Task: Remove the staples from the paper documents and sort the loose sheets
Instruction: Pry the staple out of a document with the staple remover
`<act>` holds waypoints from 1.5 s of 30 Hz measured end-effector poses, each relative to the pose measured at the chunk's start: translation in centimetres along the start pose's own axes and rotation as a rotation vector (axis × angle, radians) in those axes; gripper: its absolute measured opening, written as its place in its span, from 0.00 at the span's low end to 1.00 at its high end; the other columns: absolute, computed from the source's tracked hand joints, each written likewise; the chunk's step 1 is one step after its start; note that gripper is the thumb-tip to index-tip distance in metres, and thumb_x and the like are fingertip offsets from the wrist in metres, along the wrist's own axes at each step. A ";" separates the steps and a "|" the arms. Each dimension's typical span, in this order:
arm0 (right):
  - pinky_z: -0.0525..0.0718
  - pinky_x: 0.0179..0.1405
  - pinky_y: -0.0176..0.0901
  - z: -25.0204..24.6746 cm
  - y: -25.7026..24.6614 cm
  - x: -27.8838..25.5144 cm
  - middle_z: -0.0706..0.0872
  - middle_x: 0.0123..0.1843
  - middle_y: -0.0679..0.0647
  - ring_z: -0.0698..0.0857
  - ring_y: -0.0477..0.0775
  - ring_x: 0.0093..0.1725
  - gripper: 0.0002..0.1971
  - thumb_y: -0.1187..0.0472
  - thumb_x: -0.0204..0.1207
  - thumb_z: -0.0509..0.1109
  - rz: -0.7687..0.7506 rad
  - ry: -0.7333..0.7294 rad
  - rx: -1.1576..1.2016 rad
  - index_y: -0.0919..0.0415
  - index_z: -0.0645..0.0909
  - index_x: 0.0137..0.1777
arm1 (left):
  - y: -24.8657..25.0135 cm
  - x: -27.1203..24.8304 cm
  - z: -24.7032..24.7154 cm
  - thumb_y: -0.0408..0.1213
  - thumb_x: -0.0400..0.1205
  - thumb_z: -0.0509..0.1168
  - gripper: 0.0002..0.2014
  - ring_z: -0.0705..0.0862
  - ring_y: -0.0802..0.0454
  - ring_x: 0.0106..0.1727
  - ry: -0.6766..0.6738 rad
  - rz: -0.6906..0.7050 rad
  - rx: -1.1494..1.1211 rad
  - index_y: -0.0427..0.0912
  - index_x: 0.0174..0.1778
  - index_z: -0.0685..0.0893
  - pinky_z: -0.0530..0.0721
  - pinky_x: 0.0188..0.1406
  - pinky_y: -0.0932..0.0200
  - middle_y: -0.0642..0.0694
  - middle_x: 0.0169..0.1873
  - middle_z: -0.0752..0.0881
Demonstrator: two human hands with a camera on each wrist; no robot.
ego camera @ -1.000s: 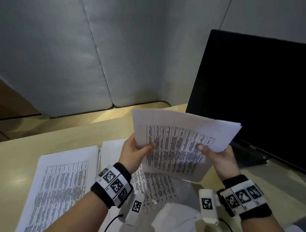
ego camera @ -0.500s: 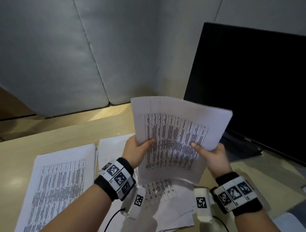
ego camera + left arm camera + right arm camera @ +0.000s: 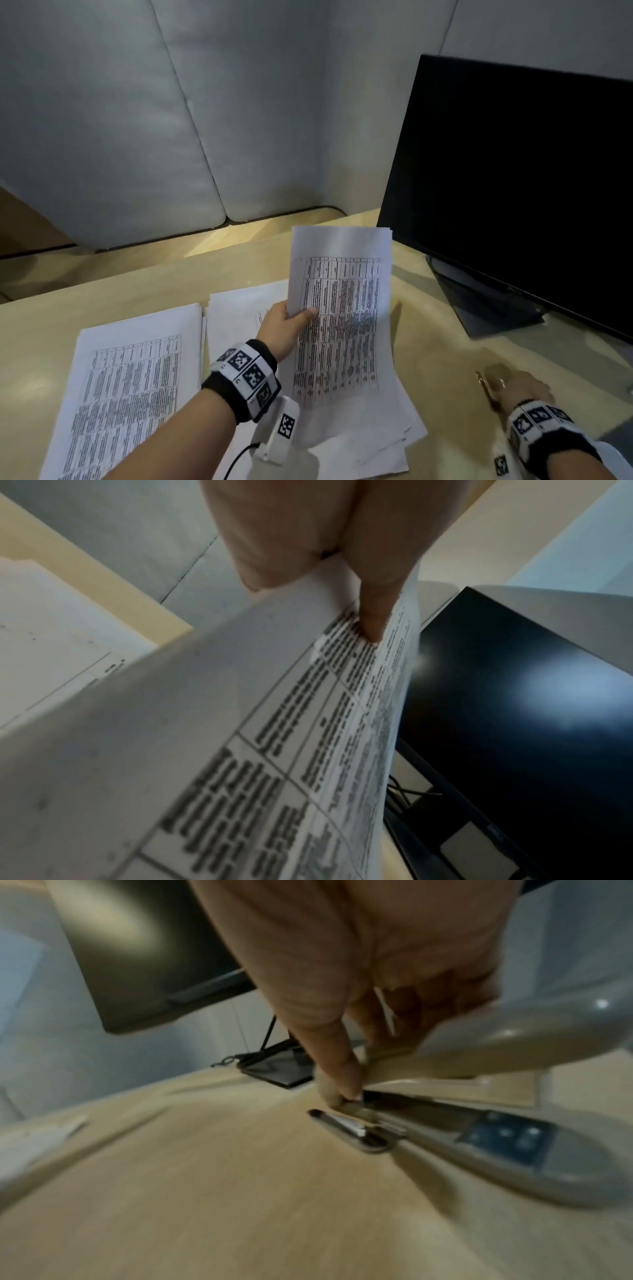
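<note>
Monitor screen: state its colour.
Black and unlit, the monitor screen shows best in the head view.

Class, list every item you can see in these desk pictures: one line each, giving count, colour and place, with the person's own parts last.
Held document: one, white with a black printed table, raised above the desk centre.
Paper stack: one, white, printed, flat on the desk's left.
Loose sheets: several, white, on the desk under the held document.
Stapler-like tool: one, grey; exact kind unclear, on the desk at right.
Monitor: one, black, screen dark, at right.
Desk: one, light wood.
Partition panels: grey, behind the desk.
Wristbands: two, black with white markers.
Left hand: grips the held document.
Right hand: fingertips on the tool.
</note>
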State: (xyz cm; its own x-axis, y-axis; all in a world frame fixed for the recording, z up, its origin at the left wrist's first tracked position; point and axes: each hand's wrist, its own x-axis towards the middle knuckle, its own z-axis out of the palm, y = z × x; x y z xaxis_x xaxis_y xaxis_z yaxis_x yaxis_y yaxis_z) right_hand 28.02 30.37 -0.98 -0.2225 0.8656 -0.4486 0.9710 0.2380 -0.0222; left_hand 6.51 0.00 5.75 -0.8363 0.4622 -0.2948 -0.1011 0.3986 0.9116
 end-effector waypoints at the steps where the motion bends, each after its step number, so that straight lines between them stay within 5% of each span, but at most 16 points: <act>1: 0.77 0.54 0.47 -0.5 -0.5 -0.9 0.83 0.58 0.65 0.81 0.63 0.52 0.18 0.50 0.81 0.59 -0.031 -0.023 0.023 0.64 0.80 0.58 | -0.1 0.0 0.1 0.39 0.81 0.65 0.08 0.79 0.48 0.38 -0.007 -0.007 0.000 0.40 0.38 0.79 0.81 0.48 0.52 0.45 0.34 0.80; 5: 0.79 0.45 0.51 -2.8 -3.3 -2.8 0.84 0.42 0.67 0.82 0.65 0.46 0.16 0.56 0.75 0.71 -0.064 0.033 0.425 0.72 0.81 0.47 | -0.1 -0.2 0.2 0.40 0.81 0.65 0.11 0.76 0.51 0.34 -0.038 -0.002 -0.004 0.42 0.33 0.76 0.78 0.42 0.56 0.48 0.29 0.76; 8: 0.81 0.56 0.61 -6.4 -7.1 -4.9 0.85 0.51 0.67 0.83 0.67 0.53 0.18 0.59 0.70 0.76 -0.278 0.208 0.692 0.69 0.80 0.56 | 0.1 -0.5 0.4 0.39 0.81 0.65 0.07 0.80 0.50 0.38 -0.058 0.021 -0.014 0.41 0.40 0.80 0.81 0.46 0.56 0.46 0.35 0.81; 10: 0.81 0.56 0.55 -10.0 -10.4 -8.3 0.83 0.48 0.59 0.84 0.57 0.52 0.15 0.55 0.71 0.75 -0.500 0.314 0.945 0.61 0.80 0.54 | 0.2 -0.6 0.6 0.39 0.81 0.64 0.06 0.82 0.49 0.42 -0.070 0.031 -0.006 0.39 0.46 0.81 0.82 0.48 0.55 0.45 0.39 0.83; 13: 0.83 0.40 0.36 -14.3 -15.2 -14.5 0.85 0.36 0.44 0.84 0.34 0.34 0.07 0.61 0.72 0.74 -0.909 0.255 1.450 0.54 0.77 0.42 | 0.3 -1.0 1.1 0.38 0.81 0.65 0.07 0.83 0.49 0.46 -0.088 0.041 -0.009 0.40 0.51 0.81 0.82 0.48 0.60 0.45 0.43 0.85; 16: 0.84 0.36 0.32 -15.1 -18.6 -17.8 0.88 0.34 0.40 0.86 0.36 0.34 0.12 0.59 0.70 0.75 -1.142 0.086 1.628 0.56 0.75 0.47 | 0.5 -1.5 1.4 0.34 0.81 0.64 0.06 0.85 0.51 0.44 -0.104 0.055 -0.034 0.38 0.52 0.82 0.84 0.46 0.60 0.45 0.44 0.87; 23: 0.87 0.37 0.52 -12.2 -22.3 -19.6 0.87 0.34 0.52 0.87 0.57 0.33 0.21 0.47 0.63 0.74 -1.028 -0.164 1.621 0.61 0.77 0.48 | -0.2 -2.0 1.3 0.30 0.80 0.63 0.07 0.86 0.51 0.48 -0.088 0.082 0.000 0.36 0.52 0.85 0.84 0.51 0.57 0.44 0.47 0.89; 29: 0.85 0.34 0.51 -11.1 -23.2 -19.8 0.83 0.34 0.60 0.82 0.60 0.33 0.19 0.41 0.58 0.72 -0.917 -0.119 1.601 0.57 0.79 0.37 | -1.1 -2.0 1.5 0.31 0.80 0.63 0.08 0.85 0.37 0.47 -0.088 0.195 0.132 0.30 0.46 0.83 0.82 0.49 0.44 0.34 0.44 0.88; 33: 0.80 0.24 0.39 -10.5 -23.2 -19.3 0.80 0.30 0.61 0.80 0.55 0.26 0.21 0.41 0.58 0.71 -0.900 -0.076 1.609 0.61 0.78 0.35 | -1.3 -2.0 1.5 0.29 0.80 0.64 0.04 0.85 0.46 0.43 -0.083 0.251 0.197 0.37 0.44 0.84 0.80 0.42 0.58 0.41 0.41 0.89; 37: 0.81 0.30 0.42 -10.4 -23.2 -18.6 0.82 0.31 0.57 0.81 0.56 0.31 0.20 0.41 0.58 0.71 -0.913 -0.019 1.580 0.58 0.78 0.36 | -1.6 -2.0 1.5 0.25 0.78 0.62 0.06 0.85 0.45 0.43 -0.122 0.235 0.251 0.35 0.46 0.84 0.82 0.44 0.55 0.41 0.41 0.88; 40: 0.83 0.37 0.38 -10.8 -22.7 -17.9 0.85 0.31 0.45 0.85 0.45 0.34 0.17 0.45 0.59 0.74 -0.917 -0.002 1.646 0.57 0.79 0.40 | -1.7 -2.2 1.8 0.26 0.79 0.61 0.07 0.85 0.46 0.44 -0.113 0.161 0.223 0.36 0.48 0.84 0.81 0.43 0.61 0.42 0.41 0.88; 43: 0.82 0.40 0.30 -11.6 -21.1 -16.7 0.86 0.36 0.41 0.85 0.36 0.37 0.14 0.51 0.66 0.74 -0.935 0.170 1.657 0.56 0.76 0.45 | -2.1 -1.8 1.8 0.26 0.80 0.61 0.08 0.84 0.51 0.43 -0.060 0.079 0.175 0.42 0.46 0.83 0.80 0.42 0.65 0.47 0.40 0.86; 45: 0.82 0.47 0.33 -11.9 -19.4 -14.7 0.84 0.43 0.46 0.84 0.35 0.41 0.22 0.41 0.63 0.71 -0.811 0.352 1.584 0.55 0.74 0.49 | -2.5 -1.5 1.6 0.25 0.79 0.62 0.10 0.81 0.51 0.35 0.016 0.014 0.148 0.46 0.39 0.79 0.79 0.34 0.67 0.47 0.34 0.83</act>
State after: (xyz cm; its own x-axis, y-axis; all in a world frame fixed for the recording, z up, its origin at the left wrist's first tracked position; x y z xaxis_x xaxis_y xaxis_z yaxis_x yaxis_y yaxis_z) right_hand 11.39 18.29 16.68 -0.4331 0.8535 0.2898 -0.2671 0.1855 -0.9456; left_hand 8.85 -0.46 3.46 -0.8456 0.4563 -0.2770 -0.0102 0.5050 0.8631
